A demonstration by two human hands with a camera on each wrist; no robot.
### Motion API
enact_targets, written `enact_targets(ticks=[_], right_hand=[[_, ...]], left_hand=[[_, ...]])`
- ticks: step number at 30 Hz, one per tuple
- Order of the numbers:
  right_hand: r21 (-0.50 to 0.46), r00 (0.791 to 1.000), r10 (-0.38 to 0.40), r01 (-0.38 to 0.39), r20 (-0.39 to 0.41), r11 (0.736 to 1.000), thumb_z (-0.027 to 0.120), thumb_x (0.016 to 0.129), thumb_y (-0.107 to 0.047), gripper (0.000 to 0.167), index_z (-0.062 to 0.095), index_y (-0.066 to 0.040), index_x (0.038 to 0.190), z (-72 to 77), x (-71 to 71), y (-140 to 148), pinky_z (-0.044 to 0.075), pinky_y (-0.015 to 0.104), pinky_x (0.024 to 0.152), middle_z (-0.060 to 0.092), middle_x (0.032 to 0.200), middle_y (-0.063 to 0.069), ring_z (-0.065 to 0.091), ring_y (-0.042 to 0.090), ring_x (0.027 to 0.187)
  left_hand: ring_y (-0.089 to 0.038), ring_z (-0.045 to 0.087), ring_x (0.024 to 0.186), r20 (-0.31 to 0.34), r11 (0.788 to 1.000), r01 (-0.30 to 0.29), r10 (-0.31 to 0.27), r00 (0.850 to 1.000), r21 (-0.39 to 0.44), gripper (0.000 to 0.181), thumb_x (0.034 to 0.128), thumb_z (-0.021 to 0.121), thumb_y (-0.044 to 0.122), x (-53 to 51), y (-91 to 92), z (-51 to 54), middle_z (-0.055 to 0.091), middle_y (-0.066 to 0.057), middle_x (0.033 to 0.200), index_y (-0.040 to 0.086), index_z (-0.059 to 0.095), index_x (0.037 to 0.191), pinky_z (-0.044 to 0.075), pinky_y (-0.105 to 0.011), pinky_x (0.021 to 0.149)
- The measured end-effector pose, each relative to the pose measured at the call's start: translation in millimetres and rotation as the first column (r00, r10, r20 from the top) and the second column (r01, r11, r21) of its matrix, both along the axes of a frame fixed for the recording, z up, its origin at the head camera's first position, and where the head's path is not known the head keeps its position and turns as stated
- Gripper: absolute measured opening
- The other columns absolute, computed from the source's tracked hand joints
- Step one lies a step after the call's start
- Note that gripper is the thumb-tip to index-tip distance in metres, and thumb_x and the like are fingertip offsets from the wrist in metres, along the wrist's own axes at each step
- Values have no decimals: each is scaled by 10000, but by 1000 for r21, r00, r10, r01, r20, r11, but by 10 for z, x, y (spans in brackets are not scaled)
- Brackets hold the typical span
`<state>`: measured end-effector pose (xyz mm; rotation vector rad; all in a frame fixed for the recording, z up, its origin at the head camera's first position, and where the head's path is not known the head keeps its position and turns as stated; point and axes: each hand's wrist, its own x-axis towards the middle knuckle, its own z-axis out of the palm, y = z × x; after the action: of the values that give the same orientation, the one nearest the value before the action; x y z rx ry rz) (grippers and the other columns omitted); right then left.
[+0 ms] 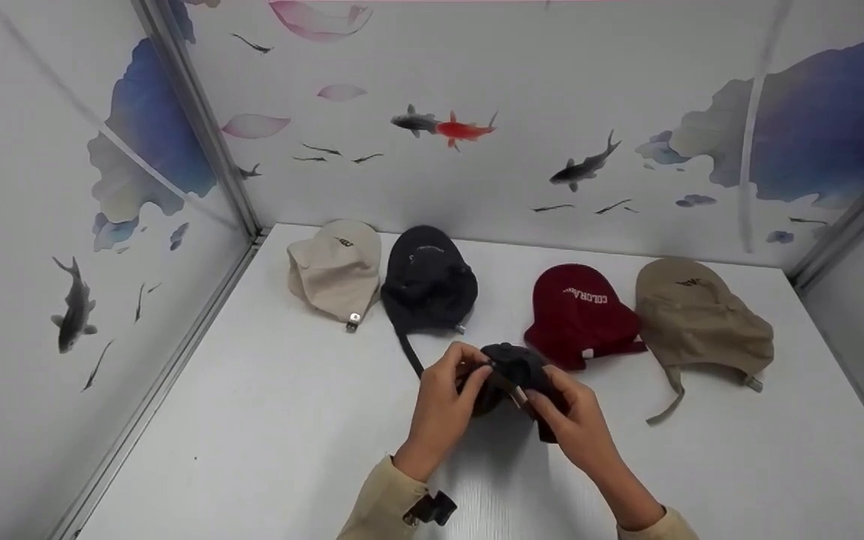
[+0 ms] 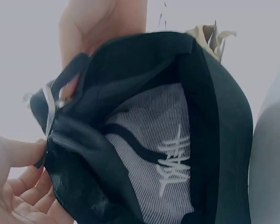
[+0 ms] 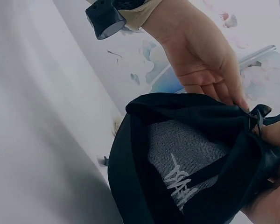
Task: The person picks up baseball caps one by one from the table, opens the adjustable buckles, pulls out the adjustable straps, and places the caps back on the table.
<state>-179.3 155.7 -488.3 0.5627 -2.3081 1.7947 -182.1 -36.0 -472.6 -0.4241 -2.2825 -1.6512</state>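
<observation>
Both hands hold a black baseball cap above the front middle of the table, its opening turned toward me. My left hand pinches the adjusting strap at the back of the cap between thumb and fingers. The right hand grips the cap's other side, its thumb beside a small metal buckle on the strap. In the left wrist view the striped lining shows a white stitched mark. Part of the brim is hidden behind the hands.
Behind lie a cream cap, a dark navy cap with a long loose strap, a red cap and a khaki cap. Printed wall panels close off the white table at the back and sides.
</observation>
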Motion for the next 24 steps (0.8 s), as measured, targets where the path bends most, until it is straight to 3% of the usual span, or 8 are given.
enact_targets(ticks=[5, 10, 13, 17, 21, 24], right_hand=[[-6, 994, 99, -99, -37, 995, 558, 968, 46, 177, 631, 19, 1128, -32, 3, 79, 520, 196, 717, 630, 956, -69, 599, 41, 822], [-60, 972, 219, -224, -86, 973, 491, 984, 82, 260, 566, 86, 1233, -44, -12, 142, 487, 165, 790, 632, 1097, -85, 571, 27, 930], [-78, 963, 252, -260, -96, 962, 481, 988, 85, 235, 563, 86, 1208, -35, -24, 157, 483, 169, 785, 622, 1082, -81, 563, 29, 927], [-96, 965, 253, -259, -70, 961, 494, 985, 80, 186, 570, 79, 1155, -37, -19, 179, 494, 177, 770, 618, 1040, -82, 573, 30, 905], [-96, 972, 236, -237, -21, 967, 506, 988, 60, 171, 571, 82, 1145, -38, -15, 198, 505, 180, 777, 629, 1040, -86, 587, 29, 909], [-88, 975, 222, -221, 5, 971, 515, 990, 45, 168, 569, 89, 1142, -33, -16, 207, 507, 174, 780, 632, 1042, -95, 592, 24, 908]], left_hand=[[-166, 707, 963, 23, 1000, -23, 23, 999, 3, 111, 1042, 515, 174, -36, -82, -23, 693, -83, 1072, 74, 535, 1086, 545, -263, 854], [-136, 605, 821, 24, 996, -77, 78, 997, -33, 92, 1070, 437, 147, -63, -148, -31, 686, -88, 986, 79, 477, 1118, 478, -244, 759], [-118, 600, 821, -4, 996, -57, 57, 998, -67, 117, 1070, 445, 176, -71, -165, -18, 683, -69, 976, 97, 516, 1120, 487, -244, 749], [-127, 632, 976, -41, 997, 28, -31, 999, -76, 200, 1068, 456, 231, -70, -148, -8, 676, -36, 1052, 116, 620, 1068, 515, -287, 873], [-215, 556, 1180, -63, 995, 6, -12, 998, -95, 230, 1061, 467, 233, -62, -124, -19, 614, -56, 1235, 137, 670, 1012, 441, -413, 1037], [-292, 495, 1305, -34, 992, 9, -13, 999, -124, 186, 1046, 503, 226, -58, -120, -33, 554, -87, 1373, 148, 669, 1012, 392, -504, 1098]])
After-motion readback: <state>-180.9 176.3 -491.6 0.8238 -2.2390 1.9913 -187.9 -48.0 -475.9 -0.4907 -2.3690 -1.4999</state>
